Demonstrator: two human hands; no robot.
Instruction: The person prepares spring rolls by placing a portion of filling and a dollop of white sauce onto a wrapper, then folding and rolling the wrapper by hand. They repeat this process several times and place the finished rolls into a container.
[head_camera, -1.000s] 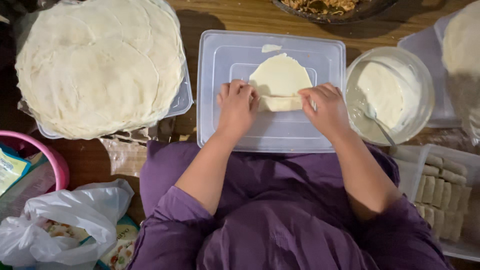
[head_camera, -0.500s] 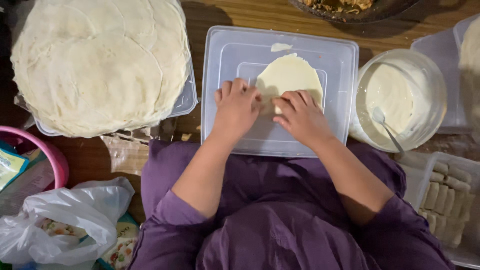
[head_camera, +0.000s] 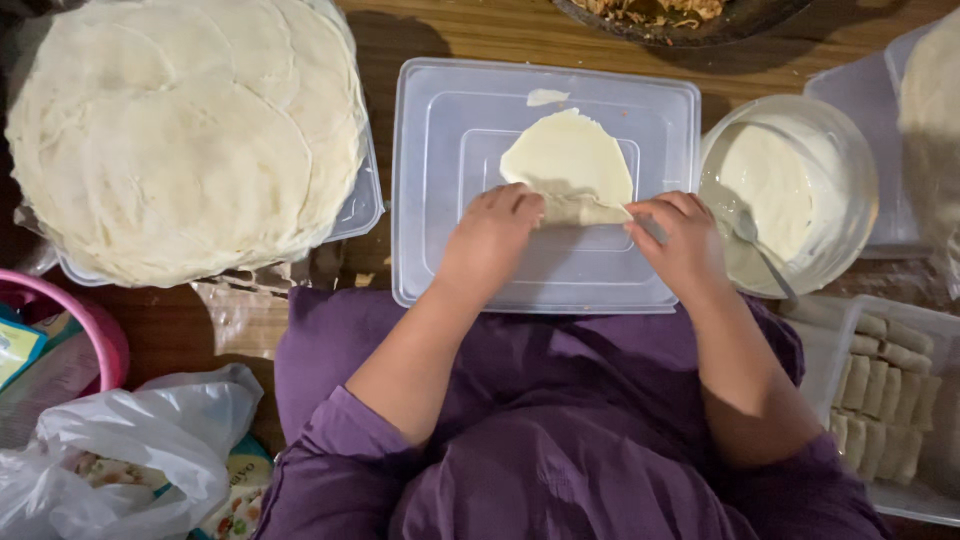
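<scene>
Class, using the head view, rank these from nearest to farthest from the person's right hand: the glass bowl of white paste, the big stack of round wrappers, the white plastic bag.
Measured from the right hand:
1. Glass bowl of white paste, just beside it, on the right.
2. Big stack of round wrappers, across the table at upper left.
3. White plastic bag, in the lower left corner.

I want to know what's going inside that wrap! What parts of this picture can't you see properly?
- Filling inside the wrapper: head view, hidden under the rolled near edge and the left hand and right hand.
- Dark dish: cut off by the top edge.
- Spoon in the glass bowl: its end is sunk in white paste.
- Tray of rolls: cut off at the right edge.
</scene>
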